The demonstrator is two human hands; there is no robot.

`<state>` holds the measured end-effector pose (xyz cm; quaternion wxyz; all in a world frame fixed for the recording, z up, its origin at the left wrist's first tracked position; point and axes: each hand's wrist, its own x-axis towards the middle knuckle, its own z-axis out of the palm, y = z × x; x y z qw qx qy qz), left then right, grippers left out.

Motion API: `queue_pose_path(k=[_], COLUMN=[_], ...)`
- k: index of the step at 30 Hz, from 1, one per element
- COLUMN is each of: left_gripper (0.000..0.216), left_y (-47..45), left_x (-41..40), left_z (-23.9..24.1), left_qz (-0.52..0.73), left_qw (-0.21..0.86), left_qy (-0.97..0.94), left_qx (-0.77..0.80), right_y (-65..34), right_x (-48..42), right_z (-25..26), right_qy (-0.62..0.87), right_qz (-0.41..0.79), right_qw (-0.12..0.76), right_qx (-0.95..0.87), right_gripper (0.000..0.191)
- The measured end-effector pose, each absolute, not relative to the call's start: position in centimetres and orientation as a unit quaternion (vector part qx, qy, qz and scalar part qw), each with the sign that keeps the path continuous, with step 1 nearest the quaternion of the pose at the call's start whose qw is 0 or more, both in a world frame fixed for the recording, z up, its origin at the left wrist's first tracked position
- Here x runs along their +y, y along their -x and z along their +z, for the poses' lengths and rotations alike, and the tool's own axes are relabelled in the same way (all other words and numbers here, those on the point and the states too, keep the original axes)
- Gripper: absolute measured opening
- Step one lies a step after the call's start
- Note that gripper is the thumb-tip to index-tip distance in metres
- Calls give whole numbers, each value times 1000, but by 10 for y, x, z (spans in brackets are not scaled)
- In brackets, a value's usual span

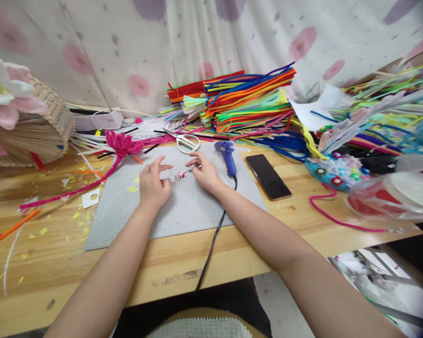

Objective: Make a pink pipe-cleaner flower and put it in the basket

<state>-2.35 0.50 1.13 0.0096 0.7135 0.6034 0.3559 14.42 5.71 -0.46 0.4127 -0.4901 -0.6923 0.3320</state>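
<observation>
Both my hands rest on a grey cutting mat (183, 206) on the wooden table. A tiny pink and white star-shaped ornament (180, 175) lies between them. My left hand (152, 182) sits just left of it, fingers partly curled, fingertips at a small pale bead (171, 179) beside the ornament. My right hand (205, 170) is just right of the ornament, fingers bent toward it and apart. I cannot tell whether either hand actually grips the ornament.
A blue glue gun (227, 157) with a black cord lies right of my right hand. Scissors (184, 140), a black phone (268, 176), a pink pipe-cleaner flower (121, 145), stacked coloured pipe cleaners (246, 101), a stick basket (35, 136) and plastic bags (395, 192) surround the mat.
</observation>
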Motion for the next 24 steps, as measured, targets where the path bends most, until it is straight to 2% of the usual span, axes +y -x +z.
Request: queue_pose_path(k=[5, 9, 16, 24], left_gripper=[52, 43, 49, 37], left_y=[50, 60, 52, 52], left_x=[15, 25, 42, 42], left_z=[13, 14, 15, 4], left_qz=[410, 370, 279, 338], left_qw=[-21, 0, 42, 82], left_qy=[-629, -634, -677, -624], left_qx=[660, 680, 680, 700], right_y=[-146, -146, -145, -145], right_x=[61, 64, 64, 65], right_z=[-7, -10, -8, -10], right_qy=[519, 526, 522, 520], right_qz=[321, 326, 337, 334], right_qw=[423, 423, 425, 423], right_qx=[-670, -662, -658, -663], right_gripper=[46, 44, 41, 41])
